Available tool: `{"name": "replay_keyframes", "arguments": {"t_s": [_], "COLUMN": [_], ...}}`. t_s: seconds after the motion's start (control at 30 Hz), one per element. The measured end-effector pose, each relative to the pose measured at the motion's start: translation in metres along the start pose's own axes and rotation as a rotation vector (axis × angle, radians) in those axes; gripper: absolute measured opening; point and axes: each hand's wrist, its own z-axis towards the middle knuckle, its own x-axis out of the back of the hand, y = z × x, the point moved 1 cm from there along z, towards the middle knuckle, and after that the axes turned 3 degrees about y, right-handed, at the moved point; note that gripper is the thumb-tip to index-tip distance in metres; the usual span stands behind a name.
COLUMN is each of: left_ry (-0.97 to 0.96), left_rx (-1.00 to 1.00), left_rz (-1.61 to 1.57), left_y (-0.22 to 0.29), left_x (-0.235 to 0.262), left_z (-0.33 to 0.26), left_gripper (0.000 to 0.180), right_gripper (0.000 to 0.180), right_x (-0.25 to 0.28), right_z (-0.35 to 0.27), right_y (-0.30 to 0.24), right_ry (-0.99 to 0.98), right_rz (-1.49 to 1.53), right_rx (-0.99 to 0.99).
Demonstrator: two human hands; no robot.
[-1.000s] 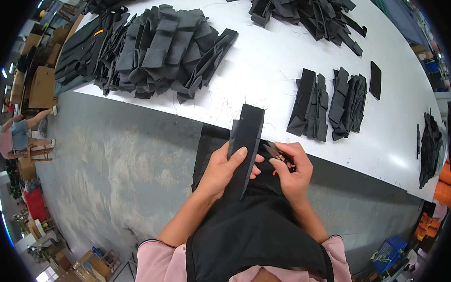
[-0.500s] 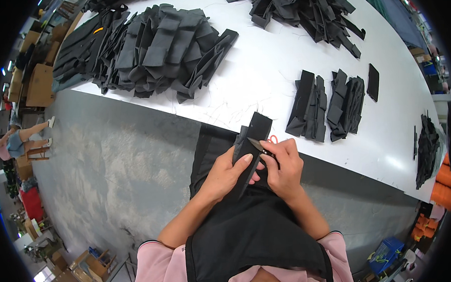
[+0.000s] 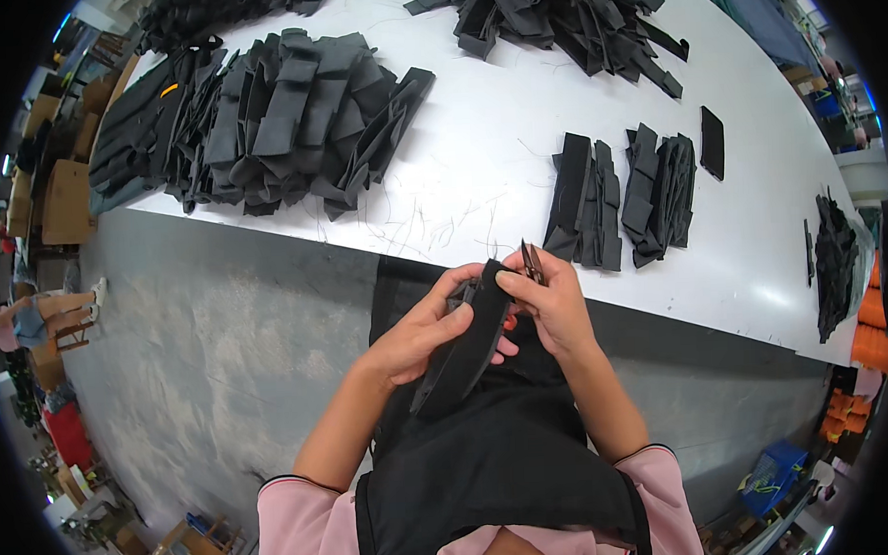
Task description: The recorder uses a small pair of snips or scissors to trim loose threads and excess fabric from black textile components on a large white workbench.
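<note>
Head view, left hand, right hand gripping one fabric bundle, right holding one pair of scissors

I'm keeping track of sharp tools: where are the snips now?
In the head view, right of centre, the snips are in the right hand, just right of the upper end of the black strip.

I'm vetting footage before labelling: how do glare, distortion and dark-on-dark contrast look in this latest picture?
Head view: soft glare on the glossy white tabletop, toward its right end; same head view: fisheye bending curves that side, and the corners go black; head view again: the folded black fabric strip barely stands out against the black cloth apron.
</note>
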Motion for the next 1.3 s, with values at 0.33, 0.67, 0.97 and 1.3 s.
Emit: {"name": "replay_keyframes", "arguments": {"t_s": [0.33, 0.67, 0.97, 1.3], "left_ry": [0.102, 0.101, 0.327, 0.511], "left_rx": [-0.043, -0.022, -0.241, -0.635], "left_rz": [0.045, 0.074, 0.799, 1.494], "left_y": [-0.003, -0.002, 0.002, 0.005], "left_x": [0.001, -0.001, -0.006, -0.014], "left_z": [0.008, 0.004, 0.001, 0.003], "left_gripper": [0.055, 0.052, 0.032, 0.034], "right_gripper": [0.015, 0.014, 0.022, 0.021], "right_x": [0.018, 0.016, 0.005, 0.006], "right_z": [-0.009, -0.010, 0.001, -0.010], "right_y": [-0.002, -0.011, -0.038, 0.003], "right_ry": [0.128, 0.034, -0.074, 0.093], "right_rz": [-0.349, -0.085, -0.909, 0.244], "right_rx": [0.412, 0.062, 0.625, 0.098]}}
